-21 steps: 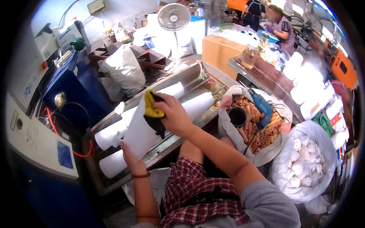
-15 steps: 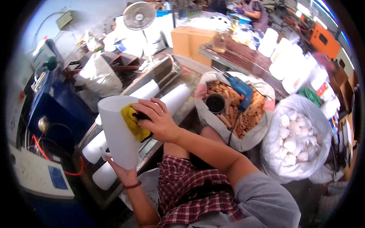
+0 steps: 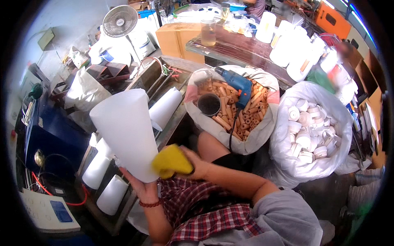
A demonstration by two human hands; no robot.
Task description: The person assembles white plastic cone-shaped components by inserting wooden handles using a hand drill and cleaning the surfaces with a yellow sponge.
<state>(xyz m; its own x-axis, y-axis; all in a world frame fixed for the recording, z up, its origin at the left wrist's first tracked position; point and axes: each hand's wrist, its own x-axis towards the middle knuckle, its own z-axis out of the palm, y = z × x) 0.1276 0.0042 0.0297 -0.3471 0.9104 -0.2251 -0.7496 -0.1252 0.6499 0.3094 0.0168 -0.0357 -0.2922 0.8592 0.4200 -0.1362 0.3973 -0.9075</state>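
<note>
Holding a white plastic cone (image 3: 125,131) from below, the left hand (image 3: 141,189) has its fingers curled around the narrow lower end; wide end tilts up and away toward the upper left. Right hand (image 3: 196,164) presses a yellow cloth (image 3: 171,161) against the cone's lower right side, fingers closed on the cloth. Cone is lifted above the person's lap, over a red plaid shirt (image 3: 205,213), and it hides part of the trough (image 3: 147,78) behind it. More white cones lie in that trough: one (image 3: 165,107) just right of the held cone, two (image 3: 97,168) (image 3: 111,194) lower left, partly covered by the held cone and the left wrist. Red bead bracelet (image 3: 148,203) on the left wrist. Blue machine (image 3: 53,135) with red cable (image 3: 49,192) at far left. Right of the trough, an open sack (image 3: 262,135) of tan cardboard tubes with a blue power drill (image 3: 238,84) and a dark cup (image 3: 209,104) lying on top; drill cord hangs down the sack's front. Further right, a clear bag (image 3: 287,164) of white round caps. Behind: a dark wooden counter (image 3: 242,51) with a jar (image 3: 208,32), a cardboard box (image 3: 178,39), a white fan (image 3: 120,20).
</note>
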